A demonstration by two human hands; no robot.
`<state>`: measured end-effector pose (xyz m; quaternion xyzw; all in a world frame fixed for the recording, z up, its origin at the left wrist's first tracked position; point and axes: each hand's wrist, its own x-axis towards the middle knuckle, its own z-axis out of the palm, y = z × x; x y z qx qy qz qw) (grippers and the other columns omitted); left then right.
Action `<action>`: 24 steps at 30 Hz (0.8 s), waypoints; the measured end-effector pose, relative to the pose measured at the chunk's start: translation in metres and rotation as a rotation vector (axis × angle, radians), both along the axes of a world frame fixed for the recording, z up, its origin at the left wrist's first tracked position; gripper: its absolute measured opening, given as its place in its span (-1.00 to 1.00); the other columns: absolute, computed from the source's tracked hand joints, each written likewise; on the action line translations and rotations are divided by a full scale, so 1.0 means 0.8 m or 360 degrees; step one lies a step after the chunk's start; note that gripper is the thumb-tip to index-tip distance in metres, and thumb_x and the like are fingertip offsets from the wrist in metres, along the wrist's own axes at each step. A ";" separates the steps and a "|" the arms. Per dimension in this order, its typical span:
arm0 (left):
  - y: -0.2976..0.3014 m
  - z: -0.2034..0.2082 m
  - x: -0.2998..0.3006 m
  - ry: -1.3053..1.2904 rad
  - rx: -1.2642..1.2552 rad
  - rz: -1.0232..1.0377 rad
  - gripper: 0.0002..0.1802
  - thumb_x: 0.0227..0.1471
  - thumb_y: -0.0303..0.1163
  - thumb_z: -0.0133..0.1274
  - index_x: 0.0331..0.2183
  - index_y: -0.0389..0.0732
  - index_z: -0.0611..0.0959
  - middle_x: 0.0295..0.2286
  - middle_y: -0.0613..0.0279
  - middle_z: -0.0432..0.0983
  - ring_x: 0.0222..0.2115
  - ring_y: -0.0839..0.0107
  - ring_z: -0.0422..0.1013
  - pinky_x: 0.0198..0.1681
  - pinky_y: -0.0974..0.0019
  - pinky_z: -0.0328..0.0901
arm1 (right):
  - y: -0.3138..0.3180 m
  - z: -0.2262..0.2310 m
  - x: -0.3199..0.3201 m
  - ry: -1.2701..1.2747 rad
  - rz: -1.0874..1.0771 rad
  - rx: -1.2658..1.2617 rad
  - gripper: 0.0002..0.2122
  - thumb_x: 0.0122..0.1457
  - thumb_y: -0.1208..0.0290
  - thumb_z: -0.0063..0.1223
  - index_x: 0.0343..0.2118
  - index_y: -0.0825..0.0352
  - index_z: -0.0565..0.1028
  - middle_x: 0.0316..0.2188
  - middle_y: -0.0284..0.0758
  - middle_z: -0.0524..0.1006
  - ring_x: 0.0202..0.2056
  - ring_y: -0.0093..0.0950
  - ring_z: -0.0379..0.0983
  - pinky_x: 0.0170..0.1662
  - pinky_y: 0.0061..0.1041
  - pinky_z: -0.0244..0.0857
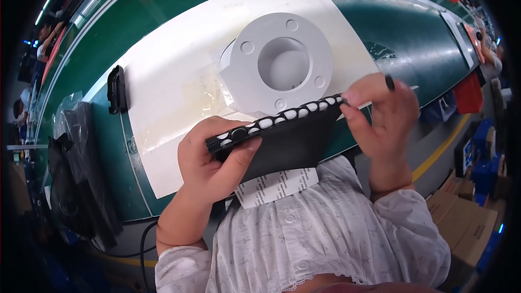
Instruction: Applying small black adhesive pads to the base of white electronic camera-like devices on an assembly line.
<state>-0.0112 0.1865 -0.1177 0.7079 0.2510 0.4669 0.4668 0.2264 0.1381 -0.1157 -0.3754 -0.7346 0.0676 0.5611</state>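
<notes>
Both my hands hold a flat black panel (296, 143) in front of my body. A lattice-like strip along its upper edge carries a row of white oval pieces (291, 114). My left hand (209, 154) is closed round the left end, thumb in front, by a black round spot on the strip. With thumb and fingertips, my right hand (382, 114) pinches the far right corner; it is slightly blurred. A small black round piece (389, 82) shows at that hand's raised fingers. Under the panel a white printed sheet (277, 187) sticks out toward my shirt.
A grey-white ring-shaped part (324, 48) with a round opening lies on a white board (163, 146) on the green table (374, 16). A black bracket-like part (116, 89) sits left of it. Dark wrapped panels (89, 152) stand at left; cardboard boxes (461, 228) at lower right.
</notes>
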 end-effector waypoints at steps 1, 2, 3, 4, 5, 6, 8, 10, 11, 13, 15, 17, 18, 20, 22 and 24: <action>0.000 0.000 0.000 -0.0003 -0.0001 0.0003 -0.81 -0.27 -0.69 0.04 -0.47 -0.34 0.44 -0.56 0.18 0.44 -0.61 0.56 0.34 -0.56 0.57 0.19 | -0.003 0.001 0.001 -0.0224 -0.0022 -0.0011 -0.46 -0.20 0.80 -0.03 -0.08 0.36 0.16 -0.48 -0.29 0.41 -0.45 -0.43 0.37 -0.35 -0.52 0.25; -0.001 0.002 0.000 0.0030 -0.0034 0.0008 -0.81 -0.26 -0.69 0.04 -0.47 -0.34 0.44 -0.56 0.18 0.44 -0.61 0.56 0.34 -0.56 0.57 0.20 | -0.004 -0.001 -0.005 -0.0295 -0.0087 0.0194 -0.46 -0.19 0.79 -0.03 -0.07 0.33 0.16 -0.50 -0.29 0.41 -0.48 -0.42 0.36 -0.42 -0.52 0.26; -0.001 0.002 -0.001 0.0063 -0.0066 0.0015 -0.82 -0.26 -0.68 0.04 -0.47 -0.33 0.44 -0.56 0.19 0.44 -0.61 0.56 0.34 -0.56 0.57 0.20 | -0.005 0.005 -0.004 -0.0298 -0.0081 0.0194 -0.46 -0.19 0.79 -0.03 -0.07 0.33 0.16 -0.50 -0.29 0.41 -0.48 -0.42 0.36 -0.42 -0.52 0.26; -0.001 0.002 0.001 0.0053 -0.0065 0.0012 -0.82 -0.26 -0.68 0.04 -0.47 -0.33 0.44 -0.56 0.19 0.44 -0.61 0.56 0.34 -0.56 0.57 0.20 | -0.008 0.019 0.000 -0.0268 -0.0015 0.0109 -0.45 -0.19 0.77 -0.02 -0.05 0.32 0.15 -0.50 -0.29 0.41 -0.50 -0.44 0.35 -0.44 -0.54 0.26; -0.001 0.002 0.003 0.0025 -0.0007 -0.0014 -0.80 -0.27 -0.69 0.04 -0.46 -0.34 0.45 -0.56 0.18 0.44 -0.60 0.54 0.35 -0.55 0.56 0.20 | -0.010 0.028 0.002 -0.0238 0.0051 0.0024 -0.44 -0.18 0.76 -0.02 -0.04 0.32 0.13 -0.50 -0.29 0.41 -0.51 -0.46 0.34 -0.45 -0.55 0.25; 0.000 0.002 0.006 -0.0003 0.0051 -0.0039 -0.79 -0.29 -0.70 0.04 -0.45 -0.34 0.45 -0.56 0.18 0.44 -0.60 0.52 0.35 -0.54 0.55 0.21 | 0.005 0.016 -0.007 0.0155 -0.0055 0.0359 -0.45 -0.14 0.72 -0.02 -0.03 0.36 0.09 -0.49 -0.28 0.41 -0.49 -0.50 0.34 -0.43 -0.60 0.25; 0.002 -0.002 0.009 -0.0017 0.0172 -0.0052 -0.75 -0.32 -0.71 0.04 -0.44 -0.34 0.46 -0.54 0.16 0.43 -0.57 0.47 0.36 -0.51 0.51 0.22 | 0.036 0.042 -0.014 0.0480 0.0099 0.0329 -0.48 -0.14 0.70 0.01 -0.05 0.32 0.16 -0.52 -0.32 0.36 -0.54 -0.45 0.33 -0.46 -0.57 0.23; 0.006 -0.002 0.007 -0.0033 0.0290 -0.0051 -0.71 -0.36 -0.72 0.04 -0.42 -0.34 0.46 -0.53 0.14 0.43 -0.54 0.42 0.37 -0.49 0.48 0.23 | 0.069 0.052 -0.019 0.0330 0.0191 0.0177 -0.40 -0.12 0.74 -0.04 0.04 0.24 0.10 -0.45 -0.31 0.42 -0.48 -0.43 0.36 -0.40 -0.60 0.24; 0.009 -0.002 0.006 0.0049 0.0442 -0.0032 -0.68 -0.39 -0.71 0.05 -0.41 -0.33 0.46 -0.50 0.12 0.42 -0.50 0.37 0.37 -0.46 0.45 0.24 | 0.068 0.079 -0.029 0.0246 0.0030 -0.0291 -0.45 -0.08 0.71 -0.10 0.03 0.30 0.08 -0.41 -0.29 0.38 -0.40 -0.51 0.33 -0.36 -0.63 0.20; 0.012 -0.001 0.007 0.0121 0.0599 -0.0006 -0.65 -0.43 -0.71 0.05 -0.40 -0.32 0.47 -0.47 0.10 0.41 -0.46 0.32 0.37 -0.44 0.41 0.24 | 0.076 0.099 -0.028 -0.0346 -0.0067 -0.0290 -0.50 -0.05 0.72 -0.18 0.02 0.34 0.08 -0.38 -0.30 0.33 -0.36 -0.62 0.27 -0.37 -0.71 0.14; 0.012 -0.001 0.010 0.0104 0.0636 0.0020 -0.64 -0.44 -0.69 0.07 -0.41 -0.29 0.47 -0.43 0.08 0.39 -0.42 0.29 0.36 -0.41 0.39 0.24 | 0.074 0.103 -0.024 -0.0312 -0.0027 -0.0561 -0.50 -0.05 0.72 -0.19 0.02 0.33 0.09 -0.38 -0.29 0.33 -0.36 -0.60 0.28 -0.36 -0.70 0.14; 0.012 -0.001 0.010 0.0108 0.0600 0.0004 -0.64 -0.44 -0.68 0.07 -0.41 -0.29 0.47 -0.42 0.08 0.38 -0.41 0.29 0.36 -0.39 0.39 0.24 | 0.073 0.114 -0.029 -0.0317 0.0012 -0.0898 -0.49 -0.05 0.71 -0.19 0.03 0.30 0.08 -0.36 -0.28 0.33 -0.35 -0.57 0.29 -0.35 -0.68 0.15; 0.012 -0.001 0.009 0.0117 0.0568 -0.0023 -0.64 -0.44 -0.68 0.07 -0.41 -0.28 0.48 -0.41 0.08 0.38 -0.40 0.28 0.36 -0.38 0.39 0.24 | 0.072 0.117 -0.030 -0.0323 0.0021 -0.0902 -0.49 -0.05 0.71 -0.19 0.03 0.30 0.08 -0.36 -0.28 0.33 -0.35 -0.57 0.29 -0.35 -0.68 0.15; 0.012 0.000 0.007 0.0156 0.0555 -0.0022 -0.65 -0.43 -0.67 0.07 -0.40 -0.28 0.48 -0.39 0.08 0.37 -0.39 0.28 0.35 -0.37 0.39 0.25 | 0.074 0.120 -0.030 -0.0555 -0.0055 -0.0790 -0.47 -0.04 0.69 -0.15 0.05 0.26 0.07 -0.35 -0.29 0.34 -0.33 -0.54 0.30 -0.32 -0.65 0.17; 0.012 0.000 0.006 0.0193 0.0542 -0.0025 -0.65 -0.43 -0.66 0.07 -0.40 -0.29 0.48 -0.38 0.08 0.37 -0.38 0.27 0.35 -0.35 0.39 0.25 | 0.079 0.096 -0.032 -0.0692 -0.0096 -0.0400 -0.46 -0.10 0.73 -0.11 0.01 0.26 0.14 -0.35 -0.29 0.40 -0.37 -0.47 0.35 -0.34 -0.62 0.22; 0.012 -0.002 0.008 0.0146 0.0558 -0.0013 -0.66 -0.42 -0.64 0.07 -0.40 -0.29 0.48 -0.31 0.05 0.35 -0.33 0.26 0.34 -0.32 0.39 0.25 | 0.076 0.089 -0.034 -0.0820 -0.0137 -0.0010 -0.45 -0.16 0.77 -0.07 -0.02 0.25 0.21 -0.34 -0.29 0.46 -0.42 -0.41 0.39 -0.36 -0.58 0.27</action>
